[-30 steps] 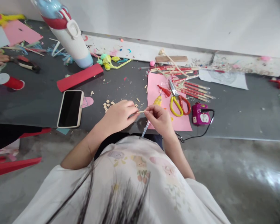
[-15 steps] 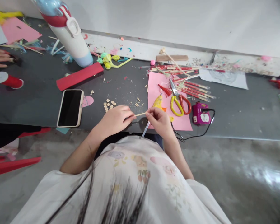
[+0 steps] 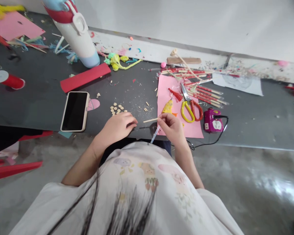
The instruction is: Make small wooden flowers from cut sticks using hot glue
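Note:
My right hand (image 3: 171,126) pinches one end of a short, thin wooden stick (image 3: 150,120) between thumb and fingertips; the stick points left, just above the table edge. To the left, my left hand (image 3: 119,126) is off the stick, its fingers loosely bent with a gap beside the thumb, and nothing shows in it. Several small flower-shaped wooden pieces (image 3: 115,108) lie just beyond my left hand. Under and beyond my right hand is a yellow glue gun (image 3: 168,107) on pink paper (image 3: 163,85), with a clear glue stick (image 3: 155,134) jutting from its back.
Scissors (image 3: 186,101) and a red tassel (image 3: 175,95) lie on the paper. Bundled sticks (image 3: 208,93) and a purple power box (image 3: 212,121) are to the right. On the left are a phone (image 3: 74,111), red tube (image 3: 85,77), bottle (image 3: 78,39) and thread spool (image 3: 8,80).
My left hand has let go of the stick's left end and drawn slightly left. My right hand still holds the stick. The other person's hand at the far left is out of view.

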{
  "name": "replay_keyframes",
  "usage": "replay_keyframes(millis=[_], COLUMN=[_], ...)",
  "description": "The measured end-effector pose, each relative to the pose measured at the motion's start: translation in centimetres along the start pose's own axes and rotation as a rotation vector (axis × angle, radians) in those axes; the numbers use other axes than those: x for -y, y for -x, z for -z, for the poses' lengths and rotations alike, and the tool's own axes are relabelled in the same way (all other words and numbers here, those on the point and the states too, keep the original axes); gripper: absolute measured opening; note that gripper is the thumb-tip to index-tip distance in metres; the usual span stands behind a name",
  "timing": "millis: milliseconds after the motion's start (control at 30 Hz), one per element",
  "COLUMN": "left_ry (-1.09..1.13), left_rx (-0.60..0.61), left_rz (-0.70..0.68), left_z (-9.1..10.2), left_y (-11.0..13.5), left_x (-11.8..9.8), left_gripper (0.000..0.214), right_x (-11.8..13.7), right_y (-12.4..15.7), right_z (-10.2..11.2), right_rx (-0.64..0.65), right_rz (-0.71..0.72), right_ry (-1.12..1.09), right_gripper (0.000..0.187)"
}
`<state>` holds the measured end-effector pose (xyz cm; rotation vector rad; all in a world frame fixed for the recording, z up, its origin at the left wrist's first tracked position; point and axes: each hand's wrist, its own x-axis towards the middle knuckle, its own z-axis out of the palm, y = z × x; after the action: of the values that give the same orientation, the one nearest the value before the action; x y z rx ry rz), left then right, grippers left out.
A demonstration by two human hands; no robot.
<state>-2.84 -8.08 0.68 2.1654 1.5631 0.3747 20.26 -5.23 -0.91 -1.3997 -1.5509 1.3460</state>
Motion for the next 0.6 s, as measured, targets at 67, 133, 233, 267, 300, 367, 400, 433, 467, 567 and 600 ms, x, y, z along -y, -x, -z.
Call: replay_keyframes(millis=[67,133,233,267,300,367,400,433,467,567,600], left_ry=[0.004,0.013,0.046,0.057,0.063,0.064,0.062,0.059,0.057,0.055,0.055], left_rx=[0.009,0.019,0.058,0.077,0.096,0.123,0.128,0.129,0.126,0.113,0.113], left_rz=[0.032,0.049,0.042,0.033,0.022,0.002,-0.006,-0.012,-0.016,-0.019,-0.018], left_z=[-0.1,-0.2,-0.3,-0.4,-0.5,-0.7,-0.8,-0.9,-1.0,-1.1,-1.1], left_y=[0.1,0.2,0.2,0.2,0.2,0.2,0.2,0.2,0.2,0.2,0.2], left_x=[0.0,-0.2,-0.7,-0.9,-1.0,-1.3,-1.4,-1.4,-1.5,-1.5,-1.5], left_gripper=[0.014,0.017,0.022,0.023,0.025,0.029,0.031,0.032,0.033,0.033,0.033], right_x=[-0.3,-0.4,-0.1,0.1,0.2,0.4,0.4,0.4,0.3,0.2,0.1], right_y=[0.0,0.1,0.3,0.4,0.5,0.5,0.5,0.5,0.5,0.5,0.5], right_z=[-0.1,-0.2,-0.5,-0.6,-0.7,-0.9,-1.0,-1.0,-1.1,-1.1,-1.0], right_rx=[-0.003,-0.002,0.032,0.047,0.064,0.082,0.083,0.082,0.08,0.07,0.068], right_rz=[0.018,0.041,0.055,0.058,0.061,0.065,0.065,0.064,0.062,0.058,0.058], right_ry=[0.058,0.133,0.209,0.221,0.228,0.232,0.231,0.229,0.228,0.225,0.226], right_gripper=[0.012,0.012,0.01,0.01,0.01,0.011,0.011,0.011,0.011,0.012,0.012])
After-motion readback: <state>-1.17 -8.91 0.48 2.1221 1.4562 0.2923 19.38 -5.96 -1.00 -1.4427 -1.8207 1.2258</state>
